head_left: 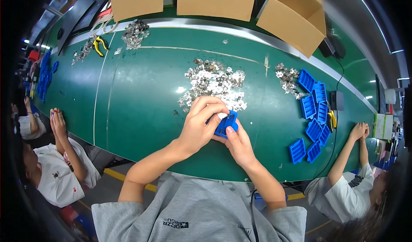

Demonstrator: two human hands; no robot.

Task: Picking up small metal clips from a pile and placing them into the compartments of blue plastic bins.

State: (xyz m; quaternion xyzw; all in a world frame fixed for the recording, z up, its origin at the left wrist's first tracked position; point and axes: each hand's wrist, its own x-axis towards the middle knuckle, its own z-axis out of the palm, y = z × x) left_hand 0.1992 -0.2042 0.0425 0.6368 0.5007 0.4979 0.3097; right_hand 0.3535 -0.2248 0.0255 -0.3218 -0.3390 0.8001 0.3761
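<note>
1. So the blue holder (227,125) is up in the person's two hands, in front of the body and over the near half of the green counter (141,100). It's slotted and tilted.
2. Right hand (239,143): closed around the holder's near right part, thumb pressed on top and the other fingers curled round the side and underneath.
3. Left hand (205,119): mostly curled, fingertips bunched together on the holder's upper left, with a white bit showing there. Honestly can't tell whether it's gripping the holder itself or pinching some small piece, the fingers cover it.
4. Just past the hands there's a big loose pile of little shiny metal pieces (216,85).
5. Off to the right, a smaller metal heap (287,79) sits beside a bunch of spare blue holders (314,129), some touching each other. Yellow-handled pliers (332,120) are right next to those.
6. Far left of the counter: another metal heap (135,34), plus a second pair of yellow pliers (100,46).
7. Open cardboard boxes (216,3) line the far edge, and co-workers in white tops (60,177) sit on both sides.
</note>
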